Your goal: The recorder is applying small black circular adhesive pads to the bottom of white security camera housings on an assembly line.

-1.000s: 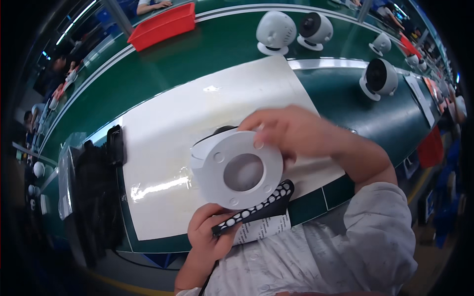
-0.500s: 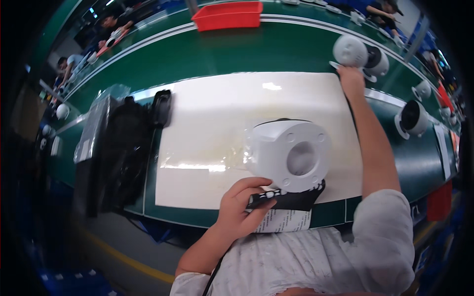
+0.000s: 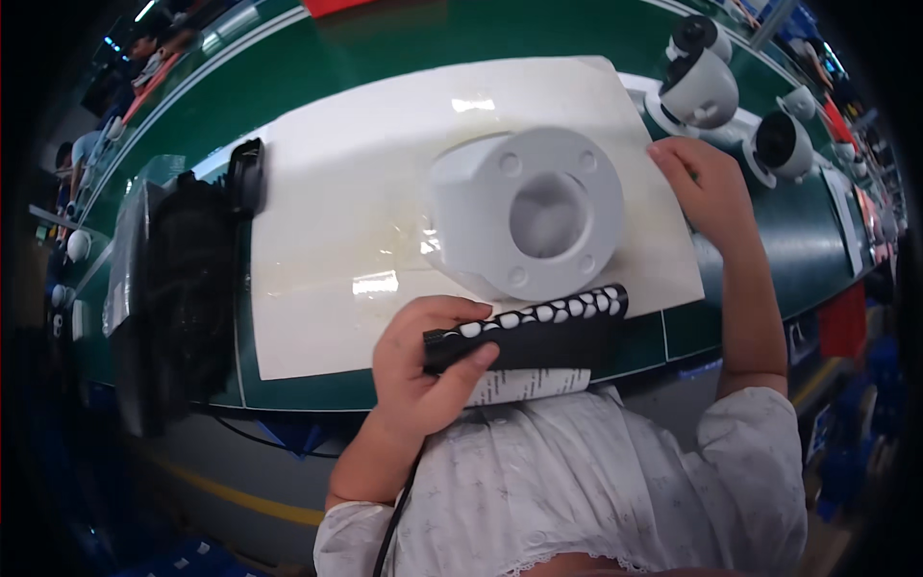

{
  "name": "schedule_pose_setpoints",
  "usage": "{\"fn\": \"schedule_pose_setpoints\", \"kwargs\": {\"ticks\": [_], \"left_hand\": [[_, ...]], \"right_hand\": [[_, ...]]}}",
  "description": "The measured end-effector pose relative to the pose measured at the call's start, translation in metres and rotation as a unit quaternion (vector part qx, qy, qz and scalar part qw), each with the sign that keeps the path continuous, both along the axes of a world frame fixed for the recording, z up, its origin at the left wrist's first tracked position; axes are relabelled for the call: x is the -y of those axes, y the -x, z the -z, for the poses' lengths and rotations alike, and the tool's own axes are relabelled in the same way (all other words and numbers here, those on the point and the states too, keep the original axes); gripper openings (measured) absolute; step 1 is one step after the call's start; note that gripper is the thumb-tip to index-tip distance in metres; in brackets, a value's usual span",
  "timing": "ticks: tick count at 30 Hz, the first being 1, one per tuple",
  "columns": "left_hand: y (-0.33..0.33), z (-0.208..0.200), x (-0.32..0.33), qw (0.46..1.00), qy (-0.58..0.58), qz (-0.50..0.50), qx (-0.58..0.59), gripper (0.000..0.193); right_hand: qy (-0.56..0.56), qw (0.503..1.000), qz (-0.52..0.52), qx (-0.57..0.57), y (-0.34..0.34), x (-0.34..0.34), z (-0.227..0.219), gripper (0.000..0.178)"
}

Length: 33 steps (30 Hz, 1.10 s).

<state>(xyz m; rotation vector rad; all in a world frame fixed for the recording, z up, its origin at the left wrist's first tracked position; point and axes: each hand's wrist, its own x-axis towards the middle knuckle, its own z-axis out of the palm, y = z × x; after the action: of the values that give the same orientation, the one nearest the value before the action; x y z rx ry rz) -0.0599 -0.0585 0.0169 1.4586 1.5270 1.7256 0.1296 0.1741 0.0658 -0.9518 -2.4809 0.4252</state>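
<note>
Left hand [image 3: 423,370] closed round black white-spotted rigid tool [image 3: 529,332]. Right hand [image 3: 702,188] loosely curled, empty, on white mat [image 3: 336,231] edge. Between hands: white plastic dome housing [image 3: 524,221], likely light, smooth; grip by flange rim.

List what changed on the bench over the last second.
The right hand let go of the white housing, reached out to the far cameras, then drew back to the white mat's edge. The left hand keeps its grip on the black spotted tool.

White mat [image 3: 336,250] lies open left of the grey housing [image 3: 524,216]; dome cameras [image 3: 702,91] crowd its right.
</note>
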Motion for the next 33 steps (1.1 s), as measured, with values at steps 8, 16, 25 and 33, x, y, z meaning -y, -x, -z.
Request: {"fn": "schedule_pose_setpoints", "kwargs": {"ticks": [8, 16, 25, 33], "left_hand": [[-0.004, -0.001, -0.005, 0.999, -0.03, 0.01, -0.03, 0.017], [-0.005, 0.001, -0.005, 0.99, -0.057, -0.005, -0.129, 0.019], [-0.006, 0.001, -0.003, 0.993, -0.045, -0.027, -0.11, 0.017], [-0.003, 0.001, -0.007, 0.978, -0.083, 0.007, -0.193, 0.023]], "right_hand": [[-0.136, 0.922, -0.317, -0.174, 0.028, 0.101, -0.005, 0.021], [-0.12, 0.92, -0.324, -0.187, 0.029, 0.097, 0.006, 0.018], [-0.173, 0.878, -0.386, -0.224, 0.029, 0.098, 0.009, 0.013], [-0.099, 0.898, -0.382, -0.193, 0.032, 0.108, 0.01, 0.034]]}}
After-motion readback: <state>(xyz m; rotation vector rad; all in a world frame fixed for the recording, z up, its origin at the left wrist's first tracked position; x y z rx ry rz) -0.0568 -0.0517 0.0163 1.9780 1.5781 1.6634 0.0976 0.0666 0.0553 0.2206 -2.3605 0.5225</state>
